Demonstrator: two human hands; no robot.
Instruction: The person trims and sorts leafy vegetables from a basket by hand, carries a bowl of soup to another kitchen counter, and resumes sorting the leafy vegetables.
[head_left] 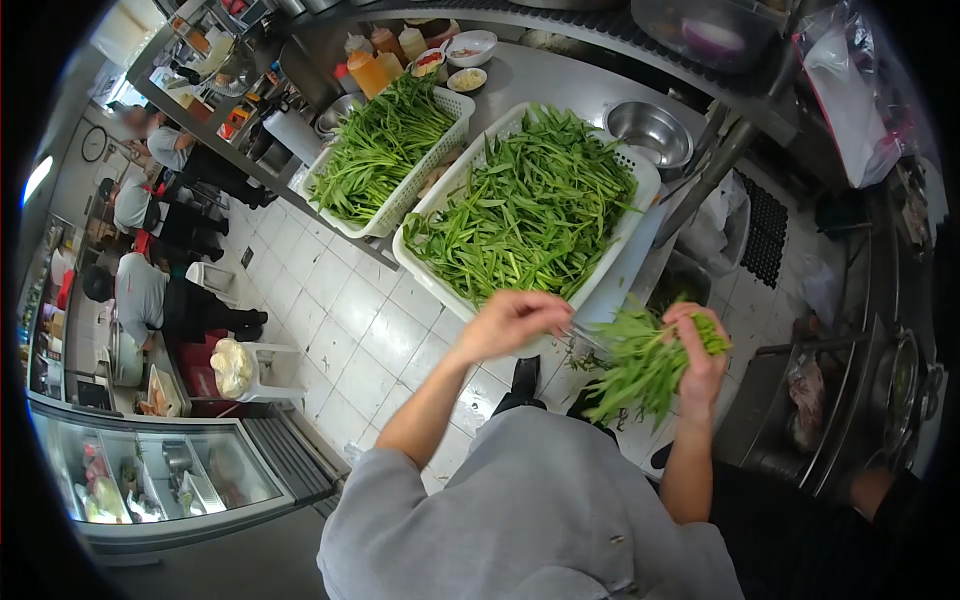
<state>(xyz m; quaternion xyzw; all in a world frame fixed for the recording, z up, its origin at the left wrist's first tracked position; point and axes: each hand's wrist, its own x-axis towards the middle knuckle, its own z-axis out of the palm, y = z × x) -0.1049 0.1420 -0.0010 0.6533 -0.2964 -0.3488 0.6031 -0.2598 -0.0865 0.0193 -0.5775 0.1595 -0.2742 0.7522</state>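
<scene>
My right hand is closed around a bunch of long-leaved greens that look like water spinach. Their leafy ends point left and down, and the cut stems show at the right of the fist. Just left of the bunch, my left hand has its fingers curled together; whatever may be in them is too small to make out. Beyond my hands, a white plastic basket on the counter is heaped with cut greens. A second white basket of longer greens stands left of it.
A steel bowl sits right of the near basket. Sauce bottles and small bowls stand behind. Several people work at the far left, near a stool. A glass-topped fridge is lower left, shelving at right.
</scene>
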